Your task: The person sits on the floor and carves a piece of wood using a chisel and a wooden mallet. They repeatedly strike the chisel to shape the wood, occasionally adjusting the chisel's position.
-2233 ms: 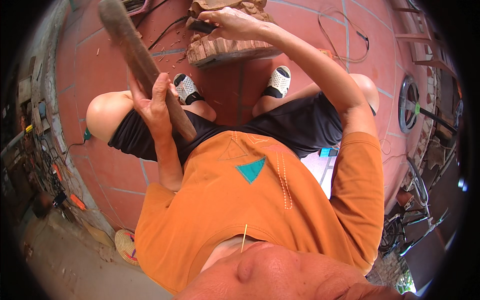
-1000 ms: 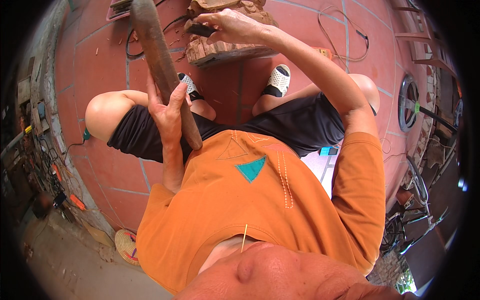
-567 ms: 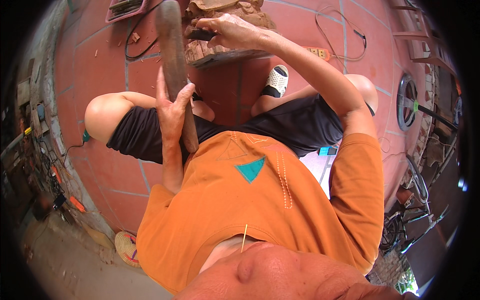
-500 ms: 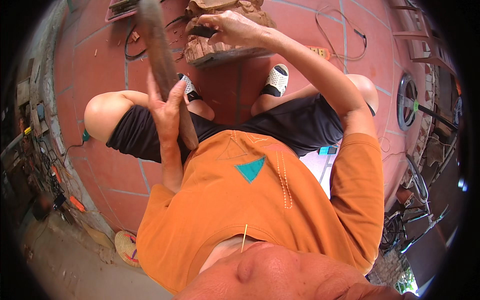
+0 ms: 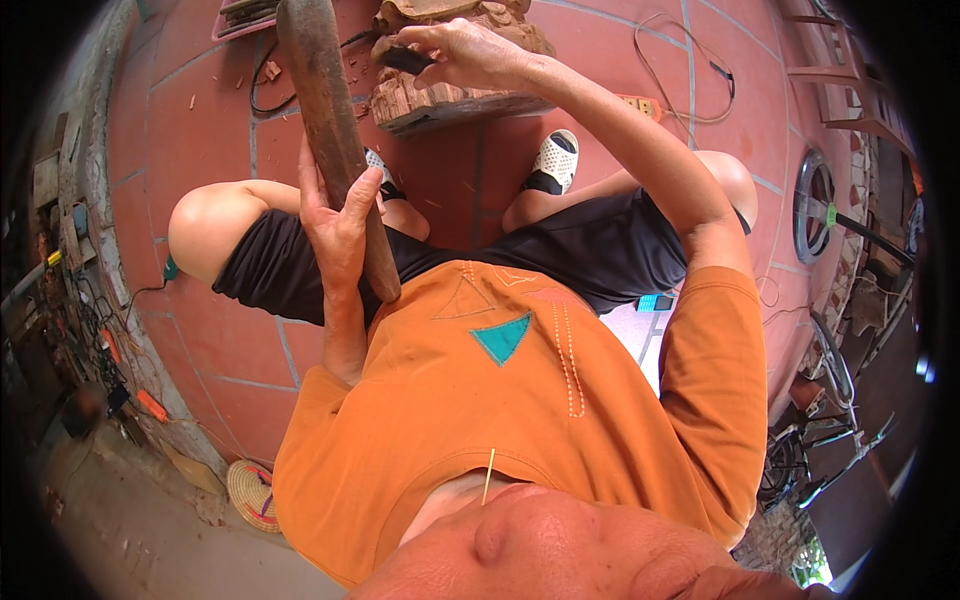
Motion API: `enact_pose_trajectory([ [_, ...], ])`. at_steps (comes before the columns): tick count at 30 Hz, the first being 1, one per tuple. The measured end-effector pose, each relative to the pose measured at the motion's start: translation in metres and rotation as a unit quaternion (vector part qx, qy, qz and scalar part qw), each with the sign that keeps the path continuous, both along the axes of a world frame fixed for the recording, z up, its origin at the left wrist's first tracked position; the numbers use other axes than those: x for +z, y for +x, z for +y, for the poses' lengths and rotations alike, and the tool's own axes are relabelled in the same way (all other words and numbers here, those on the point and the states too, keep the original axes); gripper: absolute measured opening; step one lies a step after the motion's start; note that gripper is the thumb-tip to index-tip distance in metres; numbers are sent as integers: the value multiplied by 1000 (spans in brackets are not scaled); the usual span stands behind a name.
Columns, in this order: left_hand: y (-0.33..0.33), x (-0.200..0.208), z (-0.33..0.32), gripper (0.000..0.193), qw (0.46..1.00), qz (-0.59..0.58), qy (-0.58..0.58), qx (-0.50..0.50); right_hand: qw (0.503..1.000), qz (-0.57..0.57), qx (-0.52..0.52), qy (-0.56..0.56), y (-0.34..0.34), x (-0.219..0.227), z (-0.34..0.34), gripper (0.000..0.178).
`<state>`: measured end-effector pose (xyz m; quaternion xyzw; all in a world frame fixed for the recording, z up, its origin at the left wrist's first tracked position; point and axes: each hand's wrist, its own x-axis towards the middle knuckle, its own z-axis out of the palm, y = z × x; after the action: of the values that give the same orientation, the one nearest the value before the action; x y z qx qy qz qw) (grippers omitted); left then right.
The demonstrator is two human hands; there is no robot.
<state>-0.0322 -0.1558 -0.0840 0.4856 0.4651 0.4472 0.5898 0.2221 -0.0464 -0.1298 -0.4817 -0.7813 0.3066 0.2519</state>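
My left hand [image 5: 335, 228] is wrapped round a long brown wooden mallet [image 5: 328, 105], thumb on its near side. The mallet leans up and away, its thin end by my shirt and its thick end near the top edge. My right hand [image 5: 472, 56] pinches a short dark chisel [image 5: 404, 61] at the left side of a carved wooden block [image 5: 450, 108]. Where the chisel's edge meets the wood cannot be made out. The mallet's thick end is apart from the chisel, to its left. The block stands on the floor beyond my feet.
Wood chips lie on the red tiled floor [image 5: 200, 130]. A pink tray [image 5: 232, 28] with tools is at the far left, beside a black cable [image 5: 262, 98]. An orange power strip [image 5: 640, 104] lies right of the block. A straw hat [image 5: 252, 495] and a bicycle [image 5: 815, 450] are at the sides.
The mallet's thick end, blurred by motion before, has shifted slightly right and now looks sharper. My right hand and the chisel are nearly where they were.
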Motion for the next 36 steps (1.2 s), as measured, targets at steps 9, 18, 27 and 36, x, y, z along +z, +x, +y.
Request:
enact_pose_trajectory([
  [9,-3,7,4,78,999,27,15,30,998,-50,-9,-48,2,16,-1,65],
  [18,1,-2,1,80,1000,12,-19,-3,999,-22,-7,-27,2,10,1,61],
  [27,4,8,1,76,1000,-15,-4,-1,1000,-13,0,-25,1,4,1,62],
  [36,9,-9,7,71,995,95,18,-22,1000,-25,3,-12,-1,9,-3,62],
])
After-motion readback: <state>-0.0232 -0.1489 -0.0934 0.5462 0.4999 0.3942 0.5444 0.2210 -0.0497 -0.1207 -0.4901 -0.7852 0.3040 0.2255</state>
